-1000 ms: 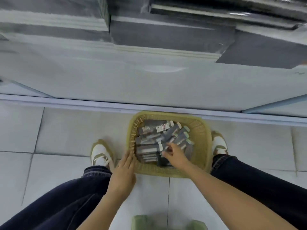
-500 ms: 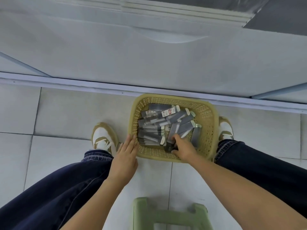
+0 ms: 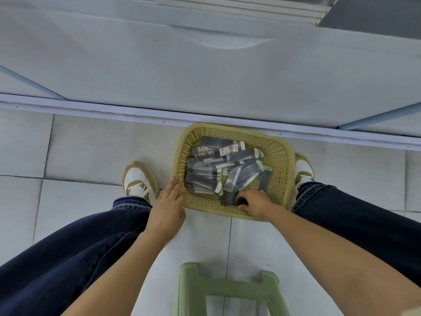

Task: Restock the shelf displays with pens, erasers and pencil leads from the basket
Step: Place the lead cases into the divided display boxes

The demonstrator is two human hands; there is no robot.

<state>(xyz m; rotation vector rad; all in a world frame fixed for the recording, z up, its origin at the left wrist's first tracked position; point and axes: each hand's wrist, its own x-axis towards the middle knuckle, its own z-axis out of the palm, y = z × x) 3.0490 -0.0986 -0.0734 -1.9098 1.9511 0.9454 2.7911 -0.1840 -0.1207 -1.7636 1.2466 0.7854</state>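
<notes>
Yellow basket (image 3: 281, 156) of grey packets (image 3: 227, 169) on floor between my shoes, green stool (image 3: 227, 290) nearer; my left hand (image 3: 169, 207) flat, fingers spread, against its left wall, right hand (image 3: 256, 204) pinching a dark packet (image 3: 229, 199) at the near edge.

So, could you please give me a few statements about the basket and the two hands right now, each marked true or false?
1. The yellow basket stands on the tiled floor. True.
2. The left hand is deep among the packets. False: it lies flat against the basket's outer left wall.
3. The right hand closes on a dark packet at the basket's near edge. True.
4. The basket is empty. False: grey packets fill it.
5. A green stool stands inside the basket. False: it stands nearer the person.
</notes>
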